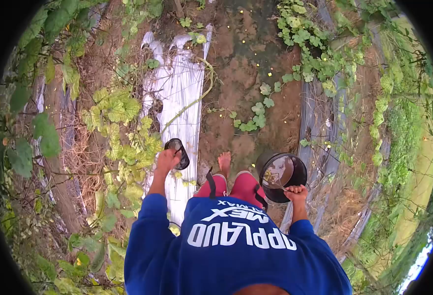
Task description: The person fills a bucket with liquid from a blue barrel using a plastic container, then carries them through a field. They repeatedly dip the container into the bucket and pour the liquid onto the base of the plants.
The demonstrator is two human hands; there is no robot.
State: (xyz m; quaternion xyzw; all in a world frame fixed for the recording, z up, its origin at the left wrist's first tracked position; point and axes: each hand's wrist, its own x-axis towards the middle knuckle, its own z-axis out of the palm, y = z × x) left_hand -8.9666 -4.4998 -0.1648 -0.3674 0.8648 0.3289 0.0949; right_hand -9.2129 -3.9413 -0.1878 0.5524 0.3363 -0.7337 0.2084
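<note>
My left hand (167, 160) is closed around the near side of a small black container (185, 161), held over the white plastic sheet beside yellowing leaves. Part of the container is hidden behind the fingers. On the other side, my right hand (296, 192) makes a fist at the near right rim of a black bucket (302, 172), where a thin handle runs into the grip. Greyish-brown contents (279, 171) show inside the bucket, which hangs or stands beside my right leg.
Torn white plastic sheeting (182, 105) covers the bed at left. A bare soil path (248, 98) runs ahead, crossed by a leafy vine (258, 118). Dark plastic sheeting (319, 118) borders it at right. Dense climbing plants (44, 132) stand at far left.
</note>
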